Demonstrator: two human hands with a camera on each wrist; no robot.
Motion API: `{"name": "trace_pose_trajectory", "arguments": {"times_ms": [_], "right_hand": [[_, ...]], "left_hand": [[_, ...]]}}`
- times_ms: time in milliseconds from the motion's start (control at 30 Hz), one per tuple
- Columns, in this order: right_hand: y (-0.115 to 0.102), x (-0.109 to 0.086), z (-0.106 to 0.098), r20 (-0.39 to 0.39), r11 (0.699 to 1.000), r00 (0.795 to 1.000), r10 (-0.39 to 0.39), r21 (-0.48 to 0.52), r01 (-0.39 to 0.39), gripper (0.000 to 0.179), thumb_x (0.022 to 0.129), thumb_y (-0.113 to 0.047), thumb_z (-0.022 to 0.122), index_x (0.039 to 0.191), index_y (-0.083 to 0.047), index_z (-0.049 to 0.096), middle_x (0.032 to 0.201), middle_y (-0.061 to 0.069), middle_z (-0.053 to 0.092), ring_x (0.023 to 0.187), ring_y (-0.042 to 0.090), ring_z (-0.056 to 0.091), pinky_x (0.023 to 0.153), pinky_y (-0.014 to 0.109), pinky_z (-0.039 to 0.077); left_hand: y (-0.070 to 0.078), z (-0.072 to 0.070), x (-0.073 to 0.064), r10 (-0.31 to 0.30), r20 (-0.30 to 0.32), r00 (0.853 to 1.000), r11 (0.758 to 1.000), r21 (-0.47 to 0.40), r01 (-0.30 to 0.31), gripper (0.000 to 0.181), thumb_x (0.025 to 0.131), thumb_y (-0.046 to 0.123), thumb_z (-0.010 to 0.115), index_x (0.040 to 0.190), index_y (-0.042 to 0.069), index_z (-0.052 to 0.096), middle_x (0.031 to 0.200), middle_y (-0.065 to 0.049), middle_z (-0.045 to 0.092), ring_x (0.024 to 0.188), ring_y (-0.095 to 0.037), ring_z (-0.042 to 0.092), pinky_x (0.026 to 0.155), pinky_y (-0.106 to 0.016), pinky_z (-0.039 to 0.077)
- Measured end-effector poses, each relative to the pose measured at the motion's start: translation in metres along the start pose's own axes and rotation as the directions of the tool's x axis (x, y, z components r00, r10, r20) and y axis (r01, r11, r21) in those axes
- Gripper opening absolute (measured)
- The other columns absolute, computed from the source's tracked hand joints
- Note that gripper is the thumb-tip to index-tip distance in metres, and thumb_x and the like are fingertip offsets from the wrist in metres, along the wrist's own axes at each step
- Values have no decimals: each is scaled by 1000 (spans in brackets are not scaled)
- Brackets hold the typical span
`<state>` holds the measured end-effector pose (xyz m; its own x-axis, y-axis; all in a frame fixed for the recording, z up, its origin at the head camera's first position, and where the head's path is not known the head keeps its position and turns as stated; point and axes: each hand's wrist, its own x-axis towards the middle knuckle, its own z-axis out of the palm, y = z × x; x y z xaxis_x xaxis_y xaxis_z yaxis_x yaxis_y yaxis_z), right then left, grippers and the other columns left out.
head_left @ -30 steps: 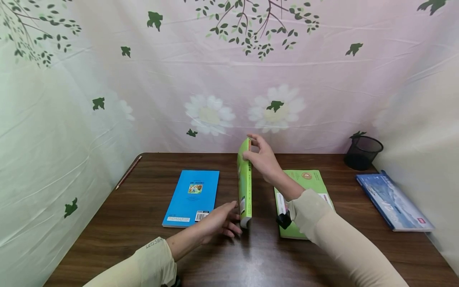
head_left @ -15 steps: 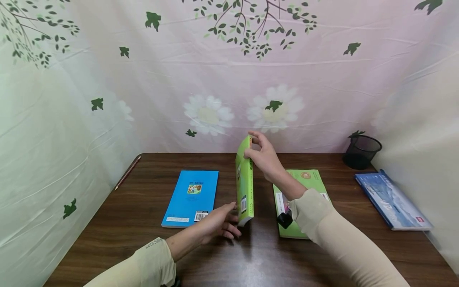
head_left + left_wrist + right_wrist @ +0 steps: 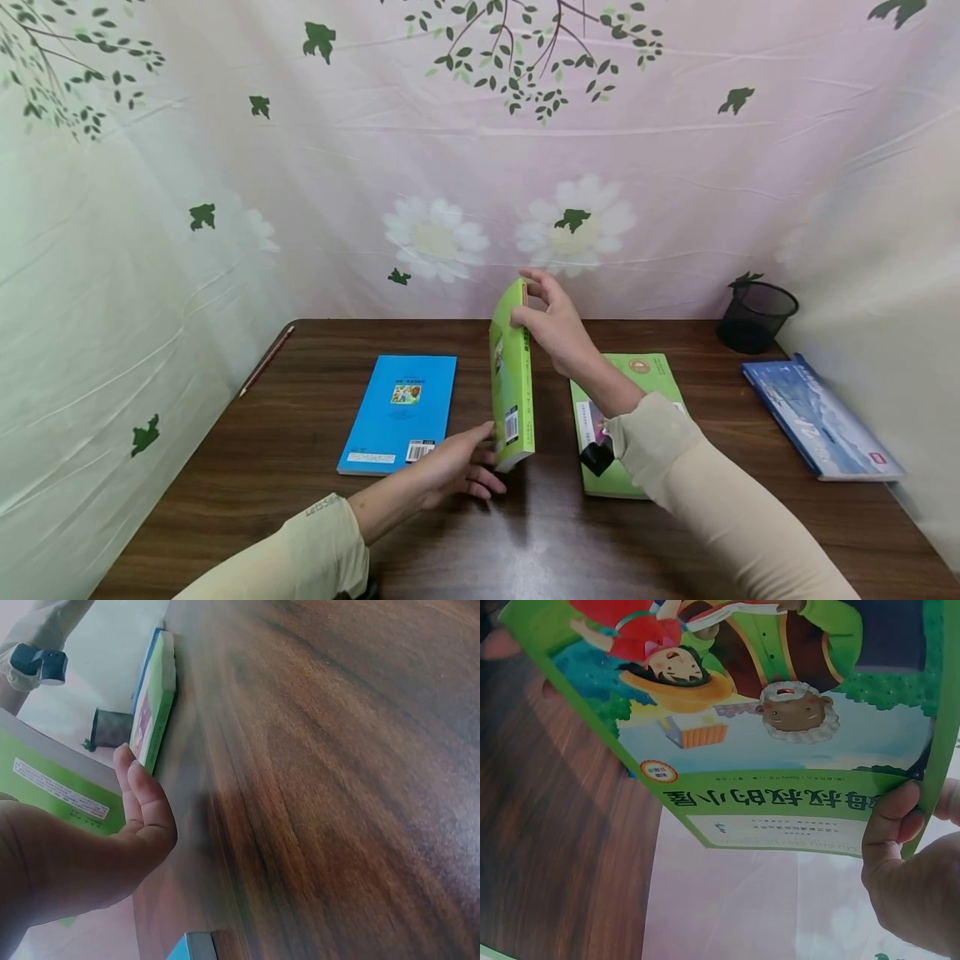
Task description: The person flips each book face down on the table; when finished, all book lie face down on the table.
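A green picture book [image 3: 516,383] stands on end mid-table, tilted, its spine and barcoded back showing in the head view. My right hand [image 3: 558,329] pinches its upper corner; in the right wrist view the thumb [image 3: 889,825] lies on the illustrated front cover. By the lower end is my left hand [image 3: 457,467], thumb at the back cover and fingers loosely extended just below the bottom corner. The left wrist view has this left hand [image 3: 97,855] overlapping the book's lower part. A blue book [image 3: 397,417] lies flat to the left, behind my left forearm.
A second green book [image 3: 648,375] lies flat, partly under my right forearm. Farther right are a blue-and-white book [image 3: 821,425] and a black mesh pen cup [image 3: 757,321]. A pencil [image 3: 267,361] lies along the left table edge. Printed cloth hangs behind.
The upright green book has turned and risen slightly, its top leaning a bit left, so more of its barcoded side shows. My right hand has gone up slightly with it; my left hand hardly moves.
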<state>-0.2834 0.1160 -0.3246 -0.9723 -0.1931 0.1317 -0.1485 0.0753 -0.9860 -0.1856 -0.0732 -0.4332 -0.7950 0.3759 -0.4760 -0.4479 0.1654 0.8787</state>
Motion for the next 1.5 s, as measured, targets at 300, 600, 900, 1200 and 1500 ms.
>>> {"name": "trace_pose_trajectory", "arguments": {"times_ms": [300,600,900,1200,1500], "right_hand": [[4,4,-9,-5,1000,1000,18,21,-18,81,79,2,57,154,-20,35,151,14,40,114,31,53,73,29,54],[6,3,-16,7,999,1000,28,19,-29,80,81,1,56,155,-20,32,148,15,42,119,31,51,74,29,53],[10,2,-22,14,998,999,41,50,-41,81,82,3,53,156,-19,30,147,17,40,120,33,51,71,27,54],[12,0,-26,16,997,999,47,64,-47,82,82,4,52,157,-19,27,148,17,39,118,33,52,67,26,54],[13,-1,-30,8,997,998,58,56,-58,83,81,5,53,157,-18,27,146,17,41,101,23,54,60,22,49]], "left_hand": [[0,-3,-1,-14,-28,1000,1000,27,14,60,106,48,37,150,8,40,119,-17,61,84,-24,69,69,-32,55],[2,-4,-3,-33,-34,999,999,30,34,58,106,46,39,149,8,39,116,-17,61,83,-23,68,69,-31,55],[2,-7,-5,-23,-34,999,999,35,24,56,105,45,42,144,5,41,113,-17,61,82,-23,67,68,-29,54],[2,-9,-9,-8,-27,1000,999,51,9,56,105,45,42,143,4,41,108,-16,62,81,-21,67,68,-29,54],[1,-12,-11,-1,-31,1000,999,51,3,55,104,46,46,140,4,45,100,-13,63,79,-20,67,68,-29,54]]}}
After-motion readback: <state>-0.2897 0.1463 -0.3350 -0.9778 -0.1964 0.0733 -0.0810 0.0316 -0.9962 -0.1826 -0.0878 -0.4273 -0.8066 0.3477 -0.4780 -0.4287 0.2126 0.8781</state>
